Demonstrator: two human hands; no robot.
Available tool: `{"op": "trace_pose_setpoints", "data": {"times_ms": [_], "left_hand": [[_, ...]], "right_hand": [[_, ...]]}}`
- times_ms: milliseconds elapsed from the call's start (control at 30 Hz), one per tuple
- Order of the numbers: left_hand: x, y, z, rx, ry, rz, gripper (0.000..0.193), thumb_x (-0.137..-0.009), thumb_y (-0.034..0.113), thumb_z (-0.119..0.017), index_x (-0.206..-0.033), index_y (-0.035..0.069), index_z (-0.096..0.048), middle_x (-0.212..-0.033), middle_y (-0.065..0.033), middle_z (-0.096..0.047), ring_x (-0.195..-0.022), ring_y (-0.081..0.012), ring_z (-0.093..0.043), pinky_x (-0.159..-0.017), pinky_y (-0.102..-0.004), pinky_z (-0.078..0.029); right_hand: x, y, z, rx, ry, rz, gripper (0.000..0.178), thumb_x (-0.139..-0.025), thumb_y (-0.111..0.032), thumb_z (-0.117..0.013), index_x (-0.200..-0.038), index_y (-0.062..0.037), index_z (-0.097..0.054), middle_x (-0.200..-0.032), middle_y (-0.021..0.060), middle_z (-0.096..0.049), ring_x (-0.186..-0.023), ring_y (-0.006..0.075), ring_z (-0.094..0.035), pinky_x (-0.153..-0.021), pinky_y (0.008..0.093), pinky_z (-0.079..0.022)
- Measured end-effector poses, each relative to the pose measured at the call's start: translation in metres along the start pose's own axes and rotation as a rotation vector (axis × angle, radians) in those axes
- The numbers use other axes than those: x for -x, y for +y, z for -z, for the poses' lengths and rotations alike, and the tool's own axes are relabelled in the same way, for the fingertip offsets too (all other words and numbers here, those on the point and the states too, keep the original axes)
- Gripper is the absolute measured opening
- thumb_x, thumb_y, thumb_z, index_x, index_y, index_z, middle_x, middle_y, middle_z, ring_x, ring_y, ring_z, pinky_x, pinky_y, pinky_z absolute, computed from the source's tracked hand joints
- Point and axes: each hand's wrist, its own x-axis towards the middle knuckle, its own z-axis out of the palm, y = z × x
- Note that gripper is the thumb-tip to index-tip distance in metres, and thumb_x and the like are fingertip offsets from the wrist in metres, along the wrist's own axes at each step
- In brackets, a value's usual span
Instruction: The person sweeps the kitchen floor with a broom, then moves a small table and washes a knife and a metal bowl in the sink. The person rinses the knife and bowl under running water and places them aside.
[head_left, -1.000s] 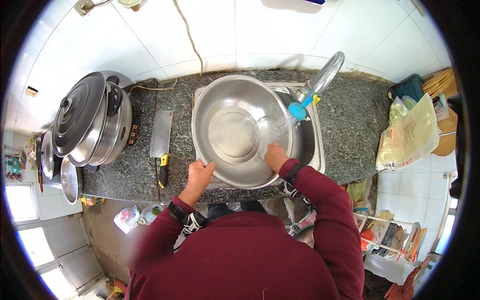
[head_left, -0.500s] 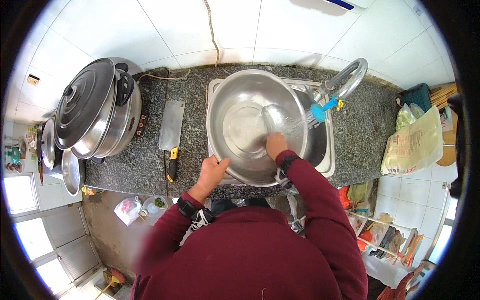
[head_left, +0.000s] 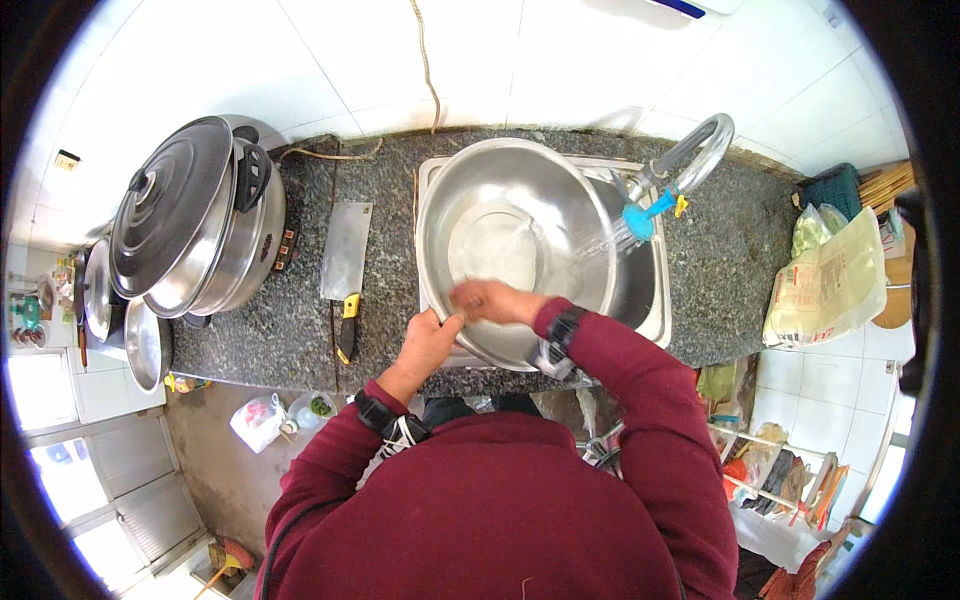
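A wide stainless steel basin (head_left: 560, 185) rests tilted over the sink (head_left: 656, 312). My left hand (head_left: 428, 345) grips its near-left rim, thumb over the edge and fingers against the outside. Inside the basin, my right hand (head_left: 497, 301) is close to the near-left wall, beside the left thumb. Motion smears its fingers, so whether they press on the metal or hold anything is unclear. Water sprays from the blue nozzle (head_left: 638, 221) of the curved faucet (head_left: 712, 140) into the basin's right side. A little water covers the bottom.
Left of the basin, a cleaver (head_left: 345, 255) with a yellow-and-black handle lies on the granite counter (head_left: 390, 200). A large lidded steamer pot (head_left: 215, 270) stands farther left. At the right end are a pale plastic bag (head_left: 825, 285) and a dark green basket (head_left: 833, 192).
My right hand has swept left across the basin, from its right-centre toward the left thumb. The left hand keeps its grip on the rim, and the basin has shifted slightly right.
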Motion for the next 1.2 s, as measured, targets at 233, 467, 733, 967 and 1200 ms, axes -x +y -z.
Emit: {"op": "trace_pose_setpoints", "data": {"times_ms": [233, 467, 733, 967, 1200], "left_hand": [[0.001, 0.000, -0.003, -0.011, 0.009, -0.102, 0.031, -0.088, 0.019, -0.058, -0.103, -0.007, -0.063, -0.079, -0.0146, -0.069, -0.067, -0.0180, -0.067, -0.060, -0.0322, -0.054], [0.001, -0.001, -0.002, 0.035, 0.028, -0.073, 0.028, -0.089, 0.020, -0.060, -0.097, -0.005, -0.066, -0.073, -0.0089, -0.067, -0.062, -0.0128, -0.062, -0.058, -0.0294, -0.051], [-0.003, -0.013, -0.004, 0.055, 0.067, -0.025, 0.031, -0.087, 0.024, -0.061, -0.095, -0.006, -0.066, -0.073, -0.0087, -0.066, -0.062, -0.0131, -0.060, -0.057, -0.0291, -0.050], [-0.003, -0.014, -0.006, 0.034, 0.172, -0.033, 0.035, -0.082, 0.019, -0.066, -0.098, -0.011, -0.059, -0.079, -0.0160, -0.066, -0.063, -0.0181, -0.064, -0.055, -0.0323, -0.052], [-0.021, -0.025, -0.001, -0.243, 0.402, -0.365, 0.045, -0.079, 0.013, -0.068, -0.116, -0.001, -0.047, -0.101, -0.0184, -0.064, -0.074, -0.0199, -0.066, -0.052, -0.0304, -0.053]], "right_hand": [[0.124, 0.074, 0.056, 0.931, 0.174, -0.568, 0.020, -0.083, -0.019, -0.057, -0.097, -0.0112, -0.070, -0.104, 0.0168, -0.066, -0.095, 0.0350, -0.063, -0.082, 0.0451, -0.050], [0.134, 0.028, 0.034, 0.581, 0.057, -0.544, 0.020, -0.084, -0.015, -0.055, -0.098, -0.0040, -0.064, -0.095, 0.0212, -0.066, -0.095, 0.0375, -0.062, -0.082, 0.0459, -0.049], [0.238, 0.003, 0.110, 0.525, 1.185, -0.628, 0.023, -0.088, -0.015, -0.057, -0.109, -0.0055, -0.061, -0.093, 0.0225, -0.066, -0.087, 0.0399, -0.065, -0.075, 0.0440, -0.051], [0.267, 0.021, 0.126, 0.747, 1.516, -0.404, 0.030, -0.090, -0.012, -0.055, -0.117, 0.0015, -0.056, -0.111, 0.0235, -0.057, -0.102, 0.0384, -0.057, -0.088, 0.0416, -0.046], [0.203, 0.034, 0.053, -0.387, 0.964, -0.866, 0.036, -0.085, -0.018, -0.067, -0.108, 0.0062, -0.053, -0.092, 0.0152, -0.065, -0.088, 0.0198, -0.064, -0.078, 0.0335, -0.053]]}}
